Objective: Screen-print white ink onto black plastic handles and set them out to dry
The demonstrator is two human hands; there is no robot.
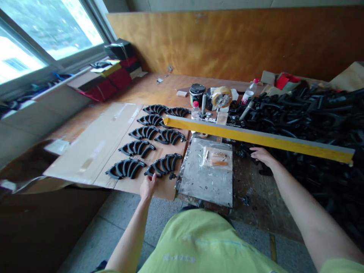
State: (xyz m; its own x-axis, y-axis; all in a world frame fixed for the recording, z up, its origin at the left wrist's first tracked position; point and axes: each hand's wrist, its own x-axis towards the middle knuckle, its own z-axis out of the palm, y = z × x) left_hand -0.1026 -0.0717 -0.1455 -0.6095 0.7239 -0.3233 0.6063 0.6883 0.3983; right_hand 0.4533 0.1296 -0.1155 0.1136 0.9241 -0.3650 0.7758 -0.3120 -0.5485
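Left hand (148, 186) touching fanned parts (163, 167) by the cardboard's (165, 190) near edge, right hand (262, 155) beside the heap (298, 104); grasps indistinct.

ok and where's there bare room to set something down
The cardboard's left panel, beside the rows of black parts; the metal plate's near end, in front of the plastic bag, bar some specks; and the wooden tabletop between the red box and the pale block. Crowded: the right side, under the heap of black pieces, and around the tape roll.

black heap (301, 110): cut off right | shirt lettering (179, 258): blurred | right hand (261, 155): grip unclear
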